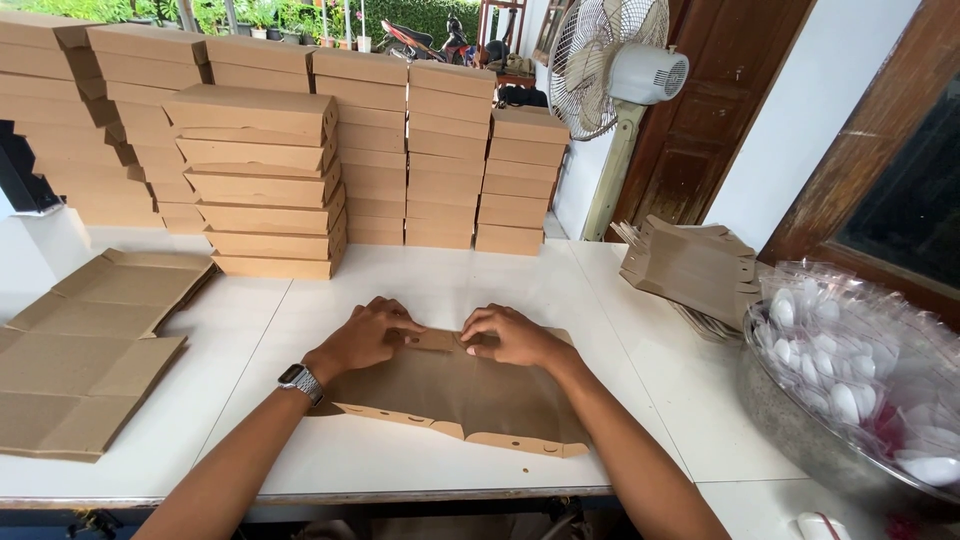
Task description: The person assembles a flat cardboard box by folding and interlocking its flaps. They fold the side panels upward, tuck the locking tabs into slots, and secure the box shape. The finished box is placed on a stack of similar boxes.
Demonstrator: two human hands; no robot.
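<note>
A flat brown cardboard box blank (455, 395) lies on the white table (400, 290) in front of me. My left hand (368, 335), with a watch on its wrist, presses on the blank's far left edge. My right hand (512, 335) presses on the far edge beside it, fingers curled over a folded flap. Both hands rest on the cardboard, fingertips almost meeting at the middle of the far flap.
Stacks of folded brown boxes (265, 180) stand along the table's back. Flat blanks (85, 350) lie at left, more tilted blanks (690, 265) at right. A metal bowl of wrapped plastic spoons (850, 370) sits at right. A standing fan (610, 70) is behind.
</note>
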